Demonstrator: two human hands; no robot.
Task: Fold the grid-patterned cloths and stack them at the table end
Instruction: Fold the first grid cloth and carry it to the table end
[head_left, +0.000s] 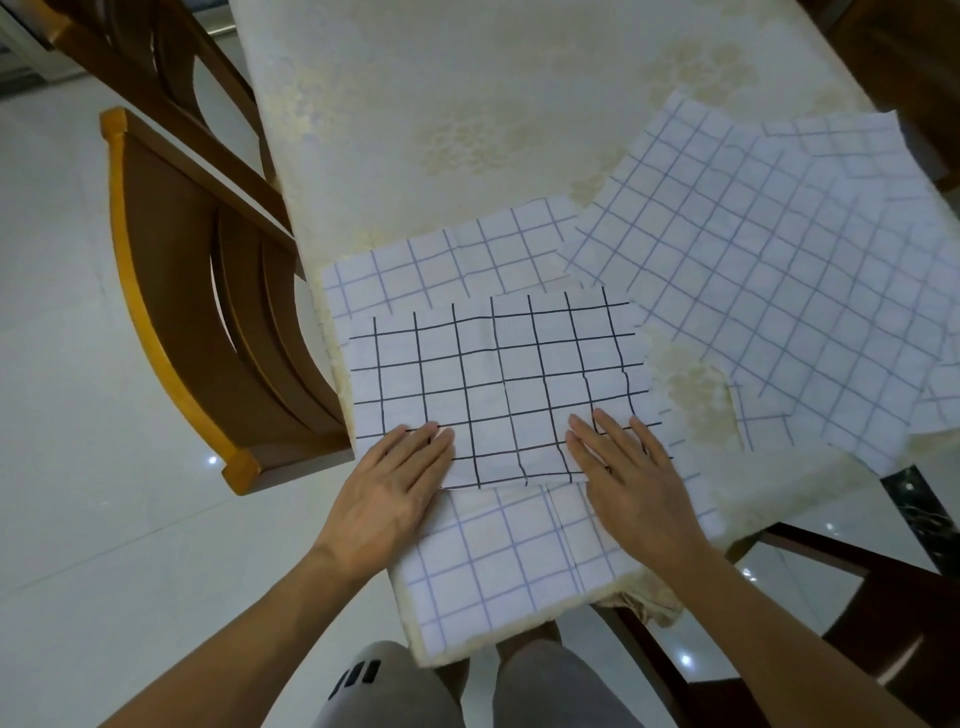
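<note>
Pressing flat on the near edge of the black-grid cloth (498, 384), the left hand (395, 488) and right hand (628, 478) lie side by side but apart, their fingers (615, 434) straight and released, grasping nothing. This cloth, a neat rectangle, lies on top of a larger blue-grid cloth (509, 566), which is spread at the near end of the counter (441, 104) and reaches its near edge. Beyond and to the right, loose cloths (769, 291) with blue grids lie unfolded and overlapping, one corner touching the blue-grid cloth. A wooden chair (218, 332) stands just beside the counter's left side.
</note>
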